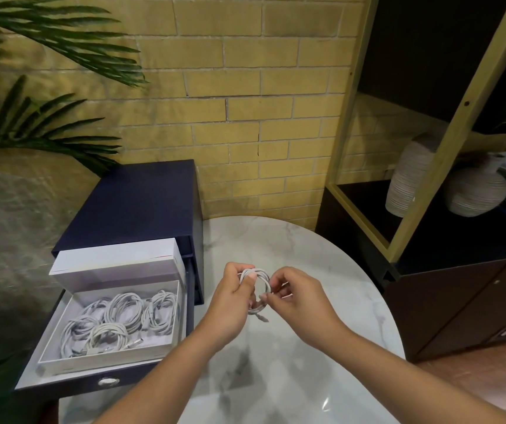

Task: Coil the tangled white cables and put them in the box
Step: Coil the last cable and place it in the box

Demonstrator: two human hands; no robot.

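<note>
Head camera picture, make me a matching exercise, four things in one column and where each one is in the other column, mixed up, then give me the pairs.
Things
1. cable coil
2. white box
3. ribbed vases
4. palm leaves

Places
A. on the black shelf at the right
B. in the open dark blue drawer
C. held by the left hand and right hand above the marble table
D. upper left, in front of the brick wall

Pairs: 1-C, 2-B, 3-A, 4-D
</note>
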